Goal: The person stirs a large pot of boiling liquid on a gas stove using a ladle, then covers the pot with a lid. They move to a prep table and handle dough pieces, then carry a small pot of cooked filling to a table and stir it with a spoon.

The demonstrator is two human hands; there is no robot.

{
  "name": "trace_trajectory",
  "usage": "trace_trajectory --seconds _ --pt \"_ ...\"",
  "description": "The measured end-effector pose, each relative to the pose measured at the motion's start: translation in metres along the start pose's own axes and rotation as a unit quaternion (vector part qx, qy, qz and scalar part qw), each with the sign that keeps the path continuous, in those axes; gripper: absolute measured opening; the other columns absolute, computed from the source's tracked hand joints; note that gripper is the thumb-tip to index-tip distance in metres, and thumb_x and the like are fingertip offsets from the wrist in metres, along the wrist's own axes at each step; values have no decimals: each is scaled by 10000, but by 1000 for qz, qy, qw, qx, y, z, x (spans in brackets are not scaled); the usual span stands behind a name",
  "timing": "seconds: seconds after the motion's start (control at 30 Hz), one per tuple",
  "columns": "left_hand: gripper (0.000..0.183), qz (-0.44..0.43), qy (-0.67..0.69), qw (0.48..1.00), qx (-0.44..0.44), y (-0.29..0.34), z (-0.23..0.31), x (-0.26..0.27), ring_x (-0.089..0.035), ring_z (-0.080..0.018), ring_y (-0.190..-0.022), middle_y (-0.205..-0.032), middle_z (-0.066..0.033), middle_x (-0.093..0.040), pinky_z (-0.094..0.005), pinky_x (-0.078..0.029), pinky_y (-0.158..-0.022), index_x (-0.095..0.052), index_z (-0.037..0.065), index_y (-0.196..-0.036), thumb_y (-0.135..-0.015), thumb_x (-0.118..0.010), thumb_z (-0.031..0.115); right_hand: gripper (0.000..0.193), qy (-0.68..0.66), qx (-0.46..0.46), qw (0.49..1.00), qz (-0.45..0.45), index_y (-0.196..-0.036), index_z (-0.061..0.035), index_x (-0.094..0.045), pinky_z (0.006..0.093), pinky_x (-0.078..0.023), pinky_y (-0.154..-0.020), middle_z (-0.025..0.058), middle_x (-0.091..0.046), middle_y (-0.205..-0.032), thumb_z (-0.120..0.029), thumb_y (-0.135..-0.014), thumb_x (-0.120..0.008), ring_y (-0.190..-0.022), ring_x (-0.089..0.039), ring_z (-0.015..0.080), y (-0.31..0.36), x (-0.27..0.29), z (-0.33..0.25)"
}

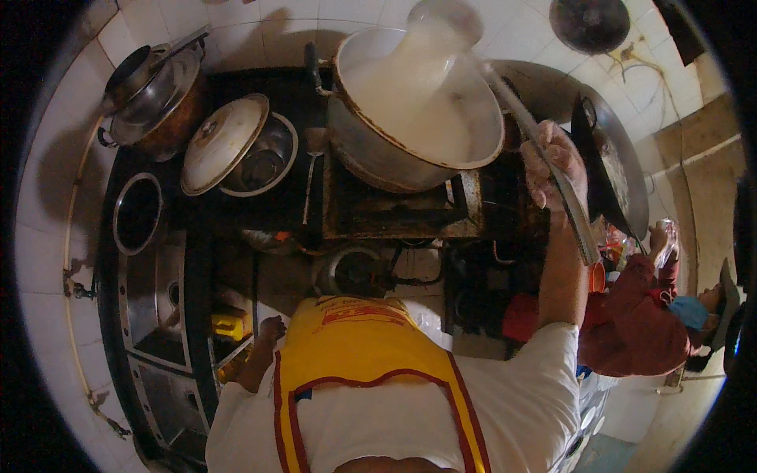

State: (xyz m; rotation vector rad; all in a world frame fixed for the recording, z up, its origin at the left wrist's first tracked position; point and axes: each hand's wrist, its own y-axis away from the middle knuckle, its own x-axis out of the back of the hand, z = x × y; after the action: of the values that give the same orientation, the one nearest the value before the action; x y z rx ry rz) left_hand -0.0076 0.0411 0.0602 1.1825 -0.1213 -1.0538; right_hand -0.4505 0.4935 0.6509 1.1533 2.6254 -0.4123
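In my right hand (554,167) is the long metal handle of a ladle (569,203), with the fingers wrapped round it. The ladle's blurred bowl is raised over the far rim of a large metal pot (410,162), and whitish liquid (418,67) streams from it into the pot. More of this cloudy liquid (422,118) fills the pot, which stands on a dark stove (378,217). My left hand (272,328) hangs low beside my yellow apron (359,339), away from the pot. Its fingers look loosely apart, with nothing seen in them.
Left of the pot lie a spatula (314,146), a lidded bowl (264,189) and a stacked pot (158,134). Sinks (154,296) run along the left. A wok (619,169) leans at the right. A person in red (643,331) is nearby at right.
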Motion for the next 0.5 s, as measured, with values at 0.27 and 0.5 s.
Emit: trace_trajectory --seconds 0.27,0.5 --pt "150 188 -75 979 42 -17 -16 -17 -563 -196 -613 -714 -38 -571 -356 -475 -560 -572 92 -869 -935 -627 216 253 336 59 931 126 -1053 -93 -477 208 -453 -433 54 -491 -815 -211 -855 -581 -547 -495 95 1 -50 -62" --pt "225 119 -69 990 20 0 -5 -14 -603 -202 -644 -829 -68 -657 -353 -511 -588 -647 55 -1013 -918 -683 255 170 501 12 860 93 -1049 -56 -553 239 -441 -638 14 -531 -879 -107 -887 -566 -754 -490 82 4 -30 -53"
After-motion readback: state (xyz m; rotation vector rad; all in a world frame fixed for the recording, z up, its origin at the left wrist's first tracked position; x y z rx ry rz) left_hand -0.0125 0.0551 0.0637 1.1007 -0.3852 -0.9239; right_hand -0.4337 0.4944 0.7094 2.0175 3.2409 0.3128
